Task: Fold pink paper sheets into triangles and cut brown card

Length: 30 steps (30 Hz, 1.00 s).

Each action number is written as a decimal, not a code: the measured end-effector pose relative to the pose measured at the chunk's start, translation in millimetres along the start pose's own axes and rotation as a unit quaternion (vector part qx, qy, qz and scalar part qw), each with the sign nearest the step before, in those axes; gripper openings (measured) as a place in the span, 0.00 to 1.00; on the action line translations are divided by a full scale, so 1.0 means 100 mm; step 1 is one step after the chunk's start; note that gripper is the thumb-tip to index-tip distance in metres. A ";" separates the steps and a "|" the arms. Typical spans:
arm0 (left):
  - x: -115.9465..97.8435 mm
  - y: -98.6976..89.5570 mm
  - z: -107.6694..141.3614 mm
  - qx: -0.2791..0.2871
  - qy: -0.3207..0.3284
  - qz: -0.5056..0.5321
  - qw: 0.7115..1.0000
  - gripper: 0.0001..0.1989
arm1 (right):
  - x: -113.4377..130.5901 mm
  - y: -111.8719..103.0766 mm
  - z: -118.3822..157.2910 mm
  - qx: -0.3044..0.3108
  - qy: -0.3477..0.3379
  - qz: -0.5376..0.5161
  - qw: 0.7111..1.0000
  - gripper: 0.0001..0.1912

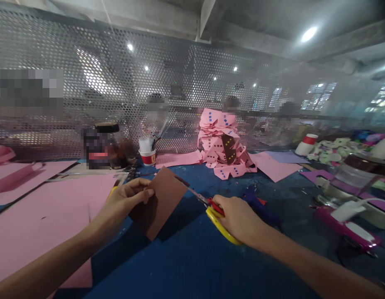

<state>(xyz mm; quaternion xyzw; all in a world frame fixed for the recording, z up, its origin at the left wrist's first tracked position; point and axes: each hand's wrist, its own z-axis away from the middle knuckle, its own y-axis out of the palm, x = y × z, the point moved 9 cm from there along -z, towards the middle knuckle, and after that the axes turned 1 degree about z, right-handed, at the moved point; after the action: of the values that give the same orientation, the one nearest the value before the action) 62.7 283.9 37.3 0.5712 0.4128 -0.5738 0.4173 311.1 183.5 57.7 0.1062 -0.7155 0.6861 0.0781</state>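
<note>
So the brown card was up off the blue tabletop, dead centre between the two hands, and the left hand had it pinched, thumb flat on the near face and the other fingers tucked behind its left edge. It sat tilted, long axis slanting from upper right down to lower left, so its short upper-right edge faced the scissors. Those were in the right hand, fingers curled round the red and yellow handles, blades aimed up and left with the tips right at that edge, by a thin dark strip. Couldn't tell how wide the blades were. The left hand was the nearer one to the card; the right only reached it via the scissors. Room-wise, the tabletop was bare below the card, pink sheets crowded the left forearm, a pink pile stood behind, and a dark blue tool lay just beyond the right hand.
</note>
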 end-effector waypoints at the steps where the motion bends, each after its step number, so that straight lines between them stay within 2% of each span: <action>1: 0.00 0.00 0.00 0.001 0.001 0.001 1.000 0.14 | 0.00 0.00 0.00 0.000 -0.002 0.002 1.000 0.10; 11: 0.02 -0.02 -0.02 0.004 0.013 -0.009 1.000 0.15 | 0.03 0.06 0.03 0.003 -0.035 0.001 0.999 0.11; 19: 0.01 -0.03 -0.04 0.000 0.029 -0.026 0.999 0.16 | 0.03 0.07 0.01 0.013 -0.032 -0.011 0.999 0.10; 30: 0.03 0.02 0.00 0.018 0.012 -0.014 1.000 0.16 | 0.04 0.07 0.03 0.011 -0.032 -0.016 0.999 0.10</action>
<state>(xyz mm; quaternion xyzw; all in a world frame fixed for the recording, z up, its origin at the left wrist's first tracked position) 65.0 283.2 34.2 0.5798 0.4153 -0.5802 0.3934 305.0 180.2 51.5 0.1406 -0.7083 0.6887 0.0652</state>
